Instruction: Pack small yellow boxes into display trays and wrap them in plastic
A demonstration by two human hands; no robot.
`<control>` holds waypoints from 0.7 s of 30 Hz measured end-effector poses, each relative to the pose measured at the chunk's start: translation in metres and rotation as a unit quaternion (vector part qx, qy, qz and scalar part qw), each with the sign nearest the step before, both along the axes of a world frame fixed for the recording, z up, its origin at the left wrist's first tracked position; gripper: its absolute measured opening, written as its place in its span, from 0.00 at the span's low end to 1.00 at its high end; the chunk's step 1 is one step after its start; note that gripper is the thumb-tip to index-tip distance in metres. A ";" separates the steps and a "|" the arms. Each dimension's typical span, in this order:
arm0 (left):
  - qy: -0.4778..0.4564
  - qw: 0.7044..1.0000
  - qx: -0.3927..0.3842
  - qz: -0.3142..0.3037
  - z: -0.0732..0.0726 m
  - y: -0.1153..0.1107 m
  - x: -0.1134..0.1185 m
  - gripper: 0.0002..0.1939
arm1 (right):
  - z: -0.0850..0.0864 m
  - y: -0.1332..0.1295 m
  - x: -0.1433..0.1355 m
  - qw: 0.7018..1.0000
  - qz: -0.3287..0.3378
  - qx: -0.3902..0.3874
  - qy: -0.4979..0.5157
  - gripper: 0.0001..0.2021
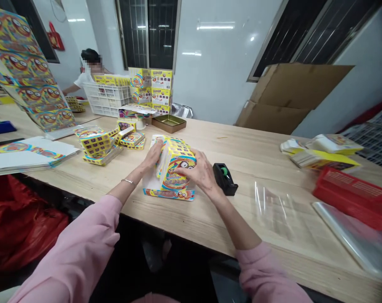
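A block of small yellow cartoon-printed boxes (180, 170) stands in front of me on a white-and-blue printed cardboard display box (151, 183). My right hand (205, 170) is closed on the block's right side, its thumb lying across the front face. At the left side my left hand (153, 155) presses against the cardboard and the boxes, its fingertips partly hidden. Part of the display box is hidden under the boxes. A black tape dispenser (225, 179) with a green core stands just right of my right hand.
Loose yellow boxes (96, 145) and flat printed cardboard sheets (29, 153) lie leftward. Behind are a white crate (107, 99), stacked boxes (161, 90), a shallow tray (169, 123) and a seated person (91, 67). Clear plastic film (273, 208) and a red basket (351, 195) lie rightward.
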State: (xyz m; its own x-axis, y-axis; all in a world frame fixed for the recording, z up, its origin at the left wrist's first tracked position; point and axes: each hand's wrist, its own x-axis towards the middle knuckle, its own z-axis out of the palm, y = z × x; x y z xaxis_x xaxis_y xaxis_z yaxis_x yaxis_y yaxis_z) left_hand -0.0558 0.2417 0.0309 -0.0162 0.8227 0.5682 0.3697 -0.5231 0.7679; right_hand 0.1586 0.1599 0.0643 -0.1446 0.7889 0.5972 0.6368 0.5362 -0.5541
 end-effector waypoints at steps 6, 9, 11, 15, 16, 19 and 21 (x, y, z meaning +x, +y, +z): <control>0.084 0.993 0.074 0.046 -0.014 -0.003 -0.008 0.18 | -0.032 0.012 -0.010 0.999 -0.014 -0.021 0.043 0.37; 0.119 0.979 0.087 0.137 -0.019 -0.015 -0.026 0.23 | -0.035 0.018 -0.008 0.998 -0.018 -0.030 0.049 0.36; 0.102 0.975 0.015 0.198 -0.026 -0.025 -0.042 0.27 | -0.035 0.019 -0.007 0.998 -0.019 -0.036 0.055 0.36; 0.075 0.979 -0.122 0.145 -0.051 -0.041 -0.059 0.22 | -0.034 0.015 -0.015 0.998 -0.045 -0.032 0.038 0.37; 0.079 0.980 -0.126 0.133 -0.058 -0.044 -0.059 0.21 | -0.035 0.014 -0.018 0.998 -0.053 -0.025 0.028 0.37; 0.080 0.978 -0.131 0.138 -0.073 -0.050 -0.053 0.21 | -0.039 0.015 -0.028 0.999 -0.052 0.011 -0.005 0.37; 0.082 0.977 -0.132 0.145 -0.080 -0.054 -0.049 0.23 | -0.046 0.019 -0.032 0.998 -0.006 0.039 -0.038 0.36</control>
State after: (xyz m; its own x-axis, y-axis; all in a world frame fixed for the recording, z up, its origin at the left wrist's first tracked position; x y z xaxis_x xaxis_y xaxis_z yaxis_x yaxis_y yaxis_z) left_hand -0.1049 0.1878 -0.0489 -0.1968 0.9150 0.3521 0.6018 -0.1708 0.7802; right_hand 0.1267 0.1786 0.0184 -0.1828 0.7423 0.6447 0.6821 0.5680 -0.4606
